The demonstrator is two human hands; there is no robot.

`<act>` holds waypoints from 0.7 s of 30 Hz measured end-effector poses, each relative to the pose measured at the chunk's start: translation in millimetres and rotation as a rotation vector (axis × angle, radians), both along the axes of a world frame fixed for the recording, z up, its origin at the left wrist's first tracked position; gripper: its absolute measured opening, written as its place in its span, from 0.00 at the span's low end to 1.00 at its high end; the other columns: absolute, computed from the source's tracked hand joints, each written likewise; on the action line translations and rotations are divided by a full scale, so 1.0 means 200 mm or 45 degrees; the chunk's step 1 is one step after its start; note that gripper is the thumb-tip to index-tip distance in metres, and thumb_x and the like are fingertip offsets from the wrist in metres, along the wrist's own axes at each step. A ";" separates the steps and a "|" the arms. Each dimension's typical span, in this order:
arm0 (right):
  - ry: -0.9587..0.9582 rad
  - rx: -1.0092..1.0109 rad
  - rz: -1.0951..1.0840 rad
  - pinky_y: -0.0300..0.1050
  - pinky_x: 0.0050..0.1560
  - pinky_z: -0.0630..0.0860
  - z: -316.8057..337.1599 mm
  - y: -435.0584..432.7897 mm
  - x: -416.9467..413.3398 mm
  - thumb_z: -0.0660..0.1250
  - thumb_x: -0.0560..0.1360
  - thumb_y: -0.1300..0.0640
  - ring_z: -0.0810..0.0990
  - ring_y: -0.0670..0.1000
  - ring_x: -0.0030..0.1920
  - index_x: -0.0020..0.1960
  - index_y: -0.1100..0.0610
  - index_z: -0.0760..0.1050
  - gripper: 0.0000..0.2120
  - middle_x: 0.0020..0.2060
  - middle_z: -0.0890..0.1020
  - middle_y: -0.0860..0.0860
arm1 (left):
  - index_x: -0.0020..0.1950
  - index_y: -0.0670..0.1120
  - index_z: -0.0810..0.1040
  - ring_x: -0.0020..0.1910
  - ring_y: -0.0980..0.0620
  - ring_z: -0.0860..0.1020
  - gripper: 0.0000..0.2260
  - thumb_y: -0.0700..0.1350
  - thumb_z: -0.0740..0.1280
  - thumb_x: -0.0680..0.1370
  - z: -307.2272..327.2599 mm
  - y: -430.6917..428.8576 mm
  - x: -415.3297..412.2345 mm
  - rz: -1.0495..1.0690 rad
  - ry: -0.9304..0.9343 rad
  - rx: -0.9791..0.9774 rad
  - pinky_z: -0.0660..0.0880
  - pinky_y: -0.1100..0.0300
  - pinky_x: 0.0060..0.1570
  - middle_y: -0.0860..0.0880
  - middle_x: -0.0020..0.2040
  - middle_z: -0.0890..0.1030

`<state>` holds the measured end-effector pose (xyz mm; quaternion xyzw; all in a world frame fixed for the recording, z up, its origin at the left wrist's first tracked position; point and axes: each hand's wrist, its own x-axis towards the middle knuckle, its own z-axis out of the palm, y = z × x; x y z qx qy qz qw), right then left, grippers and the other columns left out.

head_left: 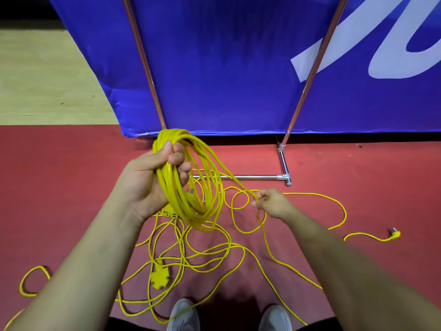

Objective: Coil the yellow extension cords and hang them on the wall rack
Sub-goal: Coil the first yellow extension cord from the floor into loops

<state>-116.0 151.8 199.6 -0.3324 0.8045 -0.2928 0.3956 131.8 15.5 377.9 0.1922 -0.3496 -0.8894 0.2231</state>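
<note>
My left hand [152, 177] grips a coil of yellow extension cord [191, 187] of several loops, held up above the floor. A strand runs from the coil's top down to my right hand [272, 203], which pinches it between fingers and thumb. Below, loose yellow cord [205, 256] lies tangled on the red floor. A yellow socket block [160, 278] rests in the tangle, and a yellow plug [395, 234] lies at the far right. No wall rack shows in this view.
A blue banner [226, 68] on a metal pipe stand [284, 161] rises straight ahead, its base bars on the red floor. My two grey shoes [183, 316] stand at the bottom edge among cord loops. Pale wooden floor [47, 80] lies at the upper left.
</note>
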 end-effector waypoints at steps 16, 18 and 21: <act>0.040 0.215 0.761 0.40 0.28 0.64 0.67 -0.02 0.20 0.72 0.74 0.54 0.69 0.51 0.29 0.43 0.58 0.84 0.07 0.26 0.77 0.51 | 0.49 0.39 0.76 0.29 0.52 0.79 0.06 0.42 0.63 0.78 -0.06 0.04 -0.09 0.153 -0.386 -0.361 0.77 0.61 0.30 0.47 0.32 0.79; -0.087 0.186 0.938 0.40 0.29 0.64 0.80 0.01 0.25 0.71 0.74 0.55 0.68 0.50 0.28 0.45 0.57 0.84 0.06 0.28 0.77 0.52 | 0.47 0.38 0.75 0.33 0.47 0.83 0.05 0.40 0.64 0.77 -0.08 0.08 -0.10 0.036 -0.484 -0.346 0.81 0.57 0.35 0.41 0.36 0.83; -0.337 -0.102 0.968 0.44 0.30 0.62 0.91 0.01 0.26 0.70 0.75 0.58 0.68 0.49 0.31 0.48 0.58 0.83 0.05 0.30 0.77 0.51 | 0.49 0.38 0.75 0.36 0.42 0.84 0.10 0.41 0.70 0.72 -0.10 0.14 -0.09 -0.287 -0.576 -0.387 0.82 0.53 0.38 0.35 0.41 0.83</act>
